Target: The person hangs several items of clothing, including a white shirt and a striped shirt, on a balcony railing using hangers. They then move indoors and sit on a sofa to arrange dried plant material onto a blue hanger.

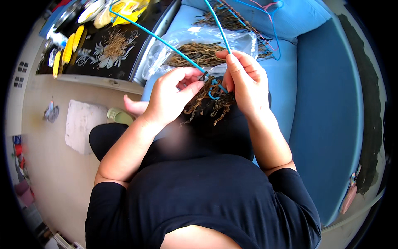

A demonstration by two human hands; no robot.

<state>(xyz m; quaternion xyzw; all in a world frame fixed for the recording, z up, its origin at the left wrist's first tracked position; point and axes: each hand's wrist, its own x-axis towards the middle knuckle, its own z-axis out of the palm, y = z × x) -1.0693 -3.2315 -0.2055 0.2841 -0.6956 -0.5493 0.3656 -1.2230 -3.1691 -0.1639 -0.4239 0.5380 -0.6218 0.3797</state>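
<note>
Over my lap I have a blue clothes hanger (166, 44), turned so that its hook points toward me. My right hand (251, 85) is closed round the hanger near its neck, thumb against the right-hand bar. Dark brown, curled dried plant strips (222, 103) hang about the neck and hook. Between the thumb and fingers of my left hand (168, 95) some of these strips are pinched, just left of the neck. Just beyond my hands, a clear plastic bag (244, 43) lies opened out on the blue sofa with a heap of similar dried strips (197, 54) on it.
More hangers (277, 35) and dried strips (215, 18) lie on the far sofa seat. The black table (120, 71) at the left bears yellow corn cobs (68, 49), brown scraps (116, 45) and a yellow bag (132, 8). A pale block (85, 124) and a green slipper (119, 115) are on the floor.
</note>
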